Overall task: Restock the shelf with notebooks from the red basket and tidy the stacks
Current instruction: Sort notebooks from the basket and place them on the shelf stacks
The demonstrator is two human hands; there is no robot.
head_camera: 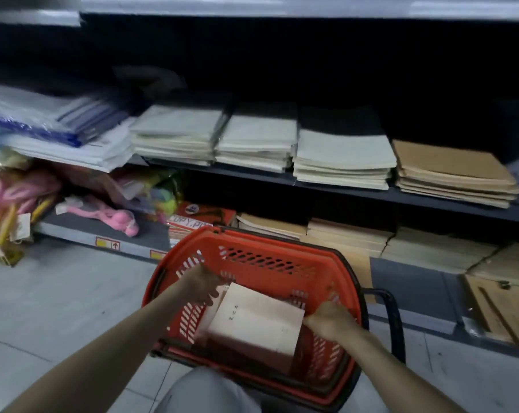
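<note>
Dim shop shelf [392,195] with paper stacks [341,153] is seen beyond a red basket [267,244] on the floor. Inside it, a pile of notebooks [258,320] is pinched from both sides: left hand [203,284] curled at one corner, right hand [329,318] at the opposite edge. Between the grips the pile is judged heavy, stiff and slippery; fingers are best hooked underneath.

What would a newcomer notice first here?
The bright red basket low in the foreground, where the left hand and right hand hold a stack of pale notebooks at either side. Behind it, cream stacks and a brown stack line the middle shelf, and pink toys spill over the bottom shelf at the left.
</note>
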